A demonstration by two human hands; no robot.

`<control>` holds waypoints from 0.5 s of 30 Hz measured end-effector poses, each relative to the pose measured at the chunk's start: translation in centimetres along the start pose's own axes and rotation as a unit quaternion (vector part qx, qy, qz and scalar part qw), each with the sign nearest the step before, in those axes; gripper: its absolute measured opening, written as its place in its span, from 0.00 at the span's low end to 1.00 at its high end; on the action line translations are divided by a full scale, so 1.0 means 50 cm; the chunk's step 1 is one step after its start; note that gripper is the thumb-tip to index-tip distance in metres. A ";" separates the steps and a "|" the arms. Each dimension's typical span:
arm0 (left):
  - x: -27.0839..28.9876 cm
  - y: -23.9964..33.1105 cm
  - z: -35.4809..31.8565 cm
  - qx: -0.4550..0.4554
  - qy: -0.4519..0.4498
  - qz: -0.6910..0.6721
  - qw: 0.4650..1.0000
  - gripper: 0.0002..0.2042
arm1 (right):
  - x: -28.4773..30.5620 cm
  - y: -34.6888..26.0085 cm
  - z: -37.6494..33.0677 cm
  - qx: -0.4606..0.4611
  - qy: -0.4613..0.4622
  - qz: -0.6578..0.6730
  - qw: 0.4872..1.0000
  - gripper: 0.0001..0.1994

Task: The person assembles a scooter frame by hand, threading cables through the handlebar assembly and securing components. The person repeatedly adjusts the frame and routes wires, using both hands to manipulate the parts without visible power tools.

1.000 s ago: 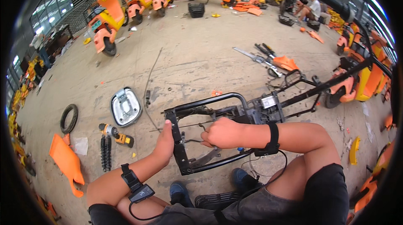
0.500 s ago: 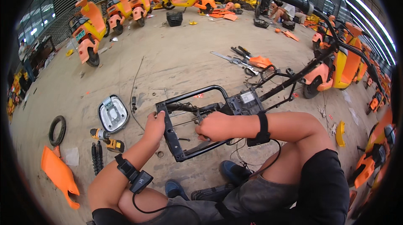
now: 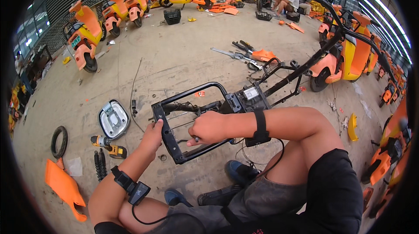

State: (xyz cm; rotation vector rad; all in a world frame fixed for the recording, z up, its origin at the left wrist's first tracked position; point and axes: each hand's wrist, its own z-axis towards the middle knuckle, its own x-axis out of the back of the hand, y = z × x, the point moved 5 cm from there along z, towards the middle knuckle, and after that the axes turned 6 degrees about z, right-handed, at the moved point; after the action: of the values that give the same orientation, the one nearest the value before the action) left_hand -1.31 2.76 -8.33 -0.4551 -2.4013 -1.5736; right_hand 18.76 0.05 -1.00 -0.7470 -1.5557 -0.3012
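Note:
A black tubular metal frame (image 3: 173, 149) of a stripped scooter lies before me, its rectangular loop end nearest my hands. My left hand (image 3: 152, 137) grips the loop's left end bar, with the thumb on top. Inside the loop, above the lower rail, my right hand (image 3: 210, 127) is closed in a fist. A small dark rounded end pokes out beneath its fingers; the rest of that thing is hidden. Thin rods or cables run through the loop beside the fist. To the right, a box with a pale label (image 3: 251, 93) sits on the frame.
Left of me on the floor lie a yellow-black power drill (image 3: 114, 150), a silver-lined tray (image 3: 114, 119), black springs (image 3: 100, 164), a tyre (image 3: 59, 142) and an orange panel (image 3: 63, 184). Long-handled cutters (image 3: 244, 50) lie beyond the frame. Orange-yellow scooters (image 3: 85, 33) stand around.
The view has shifted, so the scene sits slightly further left. My right fist has turned a little, and the dark end under it now shows. My left hand keeps its grip on the frame.

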 end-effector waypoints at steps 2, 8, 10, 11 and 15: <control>-0.003 -0.006 0.013 -0.005 -0.019 -0.037 0.999 0.31 | 0.013 0.006 0.003 -0.014 0.022 0.041 0.999 0.28; -0.022 -0.036 0.061 -0.036 0.012 -0.115 0.993 0.27 | 0.022 0.046 0.027 -0.019 0.106 0.226 0.968 0.23; -0.035 -0.022 0.050 -0.039 0.021 -0.121 0.992 0.24 | 0.005 0.068 0.035 0.005 0.167 0.285 0.944 0.19; -0.035 -0.030 0.052 -0.048 0.020 -0.138 0.989 0.23 | 0.006 0.077 0.042 0.021 0.199 0.312 0.929 0.16; -0.045 -0.021 0.035 -0.052 0.046 -0.190 0.979 0.20 | 0.016 0.091 0.058 -0.076 0.055 0.449 0.889 0.15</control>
State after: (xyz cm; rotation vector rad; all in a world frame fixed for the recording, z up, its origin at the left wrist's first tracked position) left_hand 0.33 3.69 -10.71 0.0668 -2.4457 -1.8325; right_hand 19.31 5.40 -1.75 -1.4566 -0.9443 0.2279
